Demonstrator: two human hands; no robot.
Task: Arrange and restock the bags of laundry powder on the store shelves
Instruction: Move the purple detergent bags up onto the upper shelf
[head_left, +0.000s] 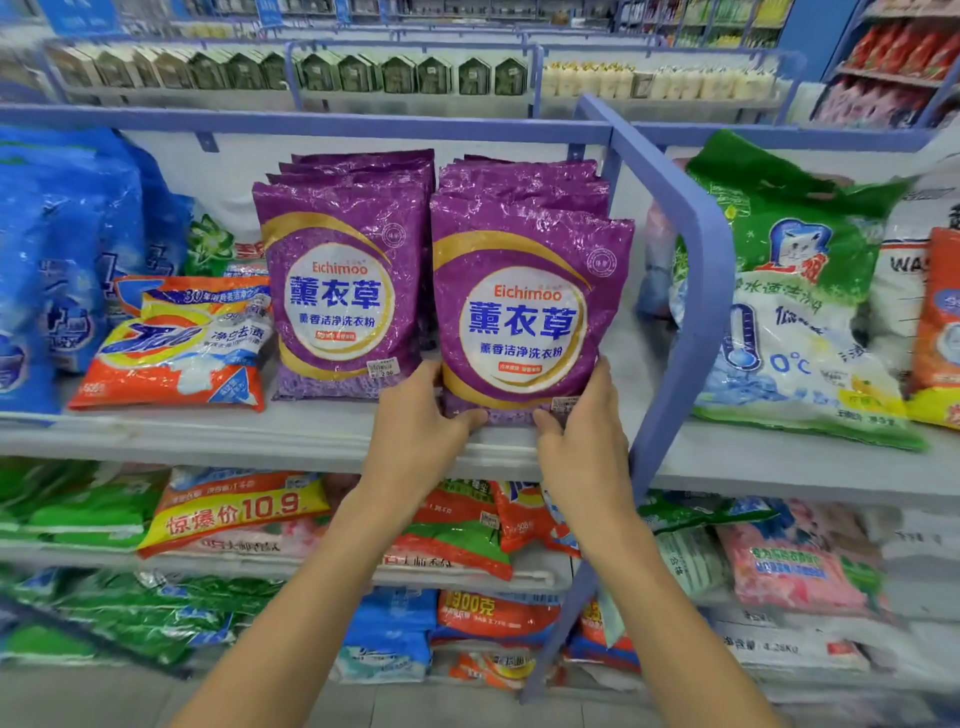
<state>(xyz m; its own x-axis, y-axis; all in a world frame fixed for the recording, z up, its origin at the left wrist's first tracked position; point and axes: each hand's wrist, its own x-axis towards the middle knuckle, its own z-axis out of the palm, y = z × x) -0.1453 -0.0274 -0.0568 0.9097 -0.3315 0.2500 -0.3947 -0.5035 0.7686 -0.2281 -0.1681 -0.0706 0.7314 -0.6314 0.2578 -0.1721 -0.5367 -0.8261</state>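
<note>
Two rows of purple laundry powder bags stand upright on the grey middle shelf (208, 436). The front bag of the right row (524, 291) is gripped at its bottom edge from both sides: my left hand (421, 415) holds its lower left corner and my right hand (582, 421) holds its lower right corner. The front bag of the left row (337, 280) stands beside it, touching it, with several more purple bags stacked behind each.
An orange and white bag (182, 348) lies left of the purple rows, next to big blue bags (57, 260). A blue metal divider (691, 291) curves down just right of my right hand. A green and white bag (795, 306) leans beyond it. Lower shelves hold several mixed bags.
</note>
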